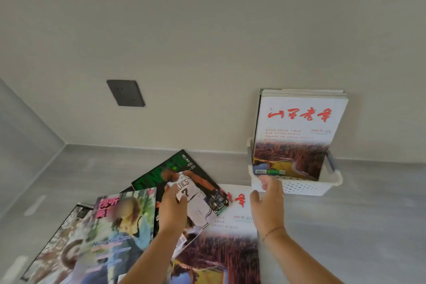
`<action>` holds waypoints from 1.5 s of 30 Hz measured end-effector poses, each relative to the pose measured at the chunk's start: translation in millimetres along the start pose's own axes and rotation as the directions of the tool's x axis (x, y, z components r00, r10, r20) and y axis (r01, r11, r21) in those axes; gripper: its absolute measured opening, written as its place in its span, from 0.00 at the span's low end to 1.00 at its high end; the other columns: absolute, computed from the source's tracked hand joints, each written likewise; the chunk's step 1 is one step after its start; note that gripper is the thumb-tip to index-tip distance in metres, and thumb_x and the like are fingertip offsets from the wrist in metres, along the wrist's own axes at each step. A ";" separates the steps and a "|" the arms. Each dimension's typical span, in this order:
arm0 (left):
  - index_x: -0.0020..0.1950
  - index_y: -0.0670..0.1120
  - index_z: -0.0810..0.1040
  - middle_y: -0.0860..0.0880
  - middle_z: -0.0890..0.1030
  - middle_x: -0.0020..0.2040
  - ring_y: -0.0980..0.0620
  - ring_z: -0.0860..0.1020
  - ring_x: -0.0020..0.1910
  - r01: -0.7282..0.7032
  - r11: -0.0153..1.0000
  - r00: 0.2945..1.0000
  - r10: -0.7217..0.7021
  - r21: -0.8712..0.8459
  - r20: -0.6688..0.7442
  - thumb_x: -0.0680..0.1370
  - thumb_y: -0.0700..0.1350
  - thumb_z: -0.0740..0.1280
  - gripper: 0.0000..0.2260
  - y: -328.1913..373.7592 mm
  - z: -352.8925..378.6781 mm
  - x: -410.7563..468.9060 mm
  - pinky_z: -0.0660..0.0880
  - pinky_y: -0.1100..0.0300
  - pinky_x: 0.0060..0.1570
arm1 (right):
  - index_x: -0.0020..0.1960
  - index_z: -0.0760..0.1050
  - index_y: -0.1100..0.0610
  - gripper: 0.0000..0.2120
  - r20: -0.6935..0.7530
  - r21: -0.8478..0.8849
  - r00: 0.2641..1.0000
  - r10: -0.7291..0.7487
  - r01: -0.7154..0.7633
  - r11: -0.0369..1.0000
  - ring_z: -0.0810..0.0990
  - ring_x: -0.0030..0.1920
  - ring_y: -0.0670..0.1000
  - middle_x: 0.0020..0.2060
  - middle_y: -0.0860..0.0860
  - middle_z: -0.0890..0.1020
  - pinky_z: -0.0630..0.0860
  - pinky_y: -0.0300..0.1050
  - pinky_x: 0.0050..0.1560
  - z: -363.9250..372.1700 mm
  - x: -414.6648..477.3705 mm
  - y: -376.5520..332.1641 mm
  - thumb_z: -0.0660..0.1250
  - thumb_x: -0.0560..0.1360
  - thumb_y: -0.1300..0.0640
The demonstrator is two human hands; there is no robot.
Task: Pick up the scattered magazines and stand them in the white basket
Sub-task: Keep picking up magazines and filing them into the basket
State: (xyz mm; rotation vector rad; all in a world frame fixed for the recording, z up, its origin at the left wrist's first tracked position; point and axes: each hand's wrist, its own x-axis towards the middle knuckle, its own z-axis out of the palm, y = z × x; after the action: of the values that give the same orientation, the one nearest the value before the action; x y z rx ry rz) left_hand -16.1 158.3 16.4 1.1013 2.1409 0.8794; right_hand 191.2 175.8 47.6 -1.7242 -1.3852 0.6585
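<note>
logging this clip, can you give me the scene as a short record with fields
setting: grey floor against a pale wall
basket: white basket by the wall, several magazines standing in it
front magazine in basket: white cover with red title
magazines on floor: basketball cover, pink-title cover, brown cover, red-title cover
left hand: resting on the basketball cover
right hand: open, fingers at the basket's front edge
wall fitting: dark socket plate
</note>
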 end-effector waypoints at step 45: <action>0.39 0.49 0.80 0.50 0.82 0.37 0.53 0.76 0.35 0.102 0.895 0.971 0.004 -0.434 0.237 0.74 0.35 0.66 0.10 5.6 -66.6 14.8 0.71 0.60 0.37 | 0.45 0.78 0.66 0.05 0.284 0.257 0.937 0.205 -0.280 0.925 0.77 0.39 0.51 0.37 0.61 0.80 0.78 0.52 0.48 15.2 3.5 -21.5 0.68 0.72 0.64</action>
State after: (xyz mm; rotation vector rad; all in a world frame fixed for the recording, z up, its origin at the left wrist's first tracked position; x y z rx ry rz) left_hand -69.2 153.9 59.3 0.8607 1.6558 1.0891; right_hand 168.3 184.8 57.8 -1.6235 -1.1709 1.1991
